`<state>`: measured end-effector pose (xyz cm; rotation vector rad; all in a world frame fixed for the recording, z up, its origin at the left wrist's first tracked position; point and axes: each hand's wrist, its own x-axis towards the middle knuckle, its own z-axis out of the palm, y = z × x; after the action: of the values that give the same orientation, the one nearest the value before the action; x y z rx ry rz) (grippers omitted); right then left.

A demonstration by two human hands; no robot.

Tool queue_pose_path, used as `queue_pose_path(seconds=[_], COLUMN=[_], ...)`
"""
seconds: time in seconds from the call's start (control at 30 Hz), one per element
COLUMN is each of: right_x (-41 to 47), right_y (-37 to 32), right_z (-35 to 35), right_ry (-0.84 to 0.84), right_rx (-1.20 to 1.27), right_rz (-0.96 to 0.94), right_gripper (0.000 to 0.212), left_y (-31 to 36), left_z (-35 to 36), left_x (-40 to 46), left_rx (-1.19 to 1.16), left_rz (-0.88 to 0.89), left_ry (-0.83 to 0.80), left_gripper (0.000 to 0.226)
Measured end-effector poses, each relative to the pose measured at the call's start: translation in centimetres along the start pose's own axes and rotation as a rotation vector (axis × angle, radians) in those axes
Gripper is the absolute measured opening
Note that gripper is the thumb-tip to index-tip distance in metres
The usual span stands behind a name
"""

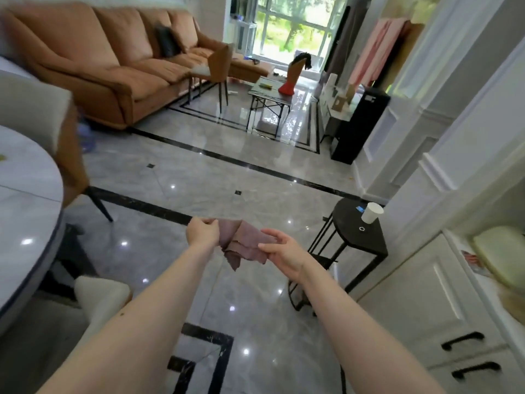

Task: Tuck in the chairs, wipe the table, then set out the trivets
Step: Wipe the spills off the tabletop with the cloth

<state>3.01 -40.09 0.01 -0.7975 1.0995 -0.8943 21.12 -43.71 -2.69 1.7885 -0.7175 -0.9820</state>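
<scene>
Both forearms were extended forward over the glossy grey tiled floor (159, 191). The left hand (202, 230) and the right hand (284, 253) were near each other but not touching, with a mauve cloth (244, 243) stretched between them in the air. The left hand's fingers were curled and pinched the cloth's upper left edge. The right hand's thumb and fingers nipped the cloth's right edge; the remaining fingers lay fairly straight. A loose corner of the cloth hung below the hands.

At the lower left stood a cream chair back (99, 297), close against the round white table (28, 223), whose edge filled the left border. A second chair (56, 132), cream with a brown back and dark legs, stood at the table's far side; it was blurred. A small yellowish scrap lay on the tabletop at the frame's edge; its nature could not be determined.

To the right stood a black side table (358, 237) bearing a white paper cup (372, 212). Beside it ran white cabinets (426, 294) with black handles.

Farther off were an orange sofa (99, 66), another chair (216, 64) near it, and a low folding table (270, 95) carrying a red item. A bright window (292, 24) closed the far end.
</scene>
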Motion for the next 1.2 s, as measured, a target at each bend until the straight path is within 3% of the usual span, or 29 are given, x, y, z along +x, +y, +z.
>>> queue_pose_path(seconds=[0.13, 0.27, 0.43, 0.57, 0.7, 0.8, 0.9, 1.0, 1.13, 1.2], right_x=[6.3, 11.4, 17.1, 20.7, 24.1, 26.7, 29.8, 32.8, 35.8, 36.5], right_y=[-1.1, -2.2, -3.9, -5.8, -7.8, -8.6, -9.7, -10.3, -11.1, -11.1], right_z=[1.8, 4.2, 7.0, 9.5, 12.2, 13.6, 15.7, 17.7, 20.8, 22.5], right_ry=[0.040, 0.075, 0.100, 0.046, -0.031, -0.091, -0.205, -0.276, -0.415, -0.485], right_rx=[-0.040, -0.042, -0.053, -0.022, -0.045, -0.098, -0.153, -0.205, -0.287, -0.339], right_rz=[-0.019, -0.005, 0.059, 0.098, 0.126, 0.157, 0.186, 0.215, 0.244, 0.265], right_gripper=[0.034, 0.025, 0.021, 0.013, 0.030, 0.021, 0.007, 0.016, 0.011, 0.008], left_y=[0.8, 1.7, 3.2, 4.6, 5.8, 6.3, 6.6, 7.0, 7.2, 6.7], left_z=[-0.2, -0.9, -2.3, -3.0, -3.4, -3.7, -4.3, -5.1, -5.9, -6.6], left_x=[3.5, 6.5, 10.0, 12.8, 16.3, 18.4, 21.1, 23.2, 24.8, 25.1], left_rx=[0.197, 0.311, 0.320, 0.374, 0.455, 0.462, 0.478, 0.454, 0.360, 0.357], left_rz=[0.059, 0.238, 0.390, 0.396, 0.409, 0.387, 0.363, 0.316, 0.239, 0.193], left_ry=[0.019, 0.011, -0.328, -0.428, -0.328, -0.238, -0.128, -0.063, 0.056, 0.164], left_gripper=[0.032, 0.005, 0.004, 0.016, 0.015, 0.005, 0.014, 0.020, 0.005, 0.011])
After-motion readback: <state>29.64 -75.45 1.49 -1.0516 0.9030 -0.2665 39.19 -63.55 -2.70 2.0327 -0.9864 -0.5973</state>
